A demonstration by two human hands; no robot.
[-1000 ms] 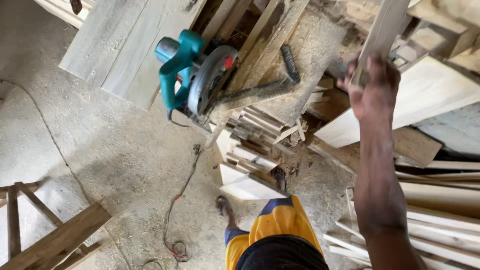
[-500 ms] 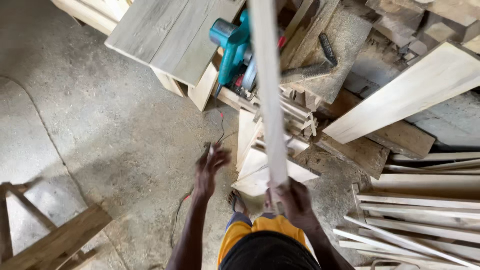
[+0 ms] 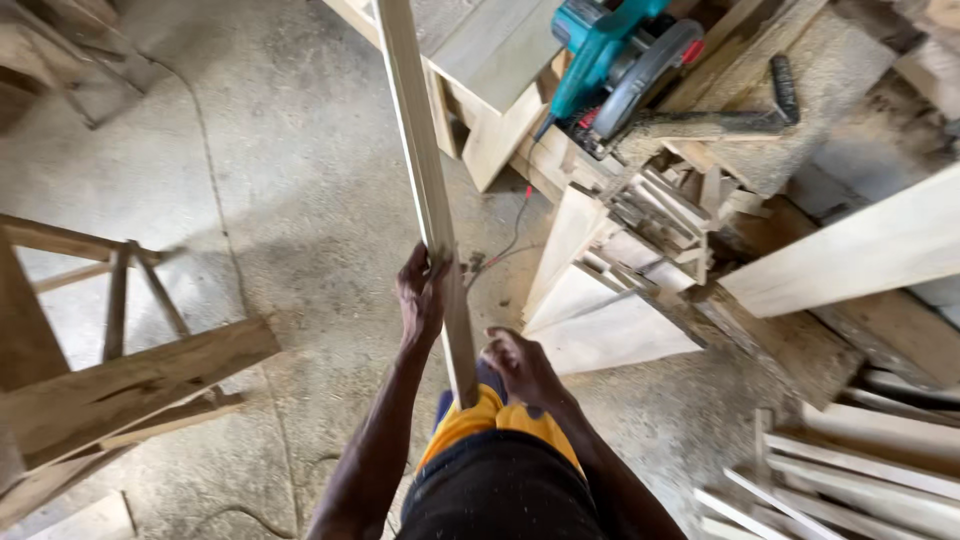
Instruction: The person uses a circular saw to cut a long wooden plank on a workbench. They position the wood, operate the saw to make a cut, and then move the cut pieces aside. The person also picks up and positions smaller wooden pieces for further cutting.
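Teal circular saw (image 3: 622, 62) atop stacked boards (image 3: 500, 50), wooden frame (image 3: 95, 370) on concrete floor (image 3: 270, 170)

The grey concrete floor (image 3: 300, 230) carries a pile of pale wooden offcuts (image 3: 610, 300) and a thin red cable (image 3: 510, 235). On the sawdust-covered wooden worktop (image 3: 830, 70) lies a teal circular saw (image 3: 620, 60).

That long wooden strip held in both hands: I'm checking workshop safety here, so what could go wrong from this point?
The wooden strip runs far ahead of the left hand and right hand, out of frame; its far end could knock the stacked boards. It also passes close beside the teal circular saw resting on the sawdust-covered bench, so a sideways swing might strike it. A red-ended power cord trails on the concrete floor ahead, a possible trip hazard.
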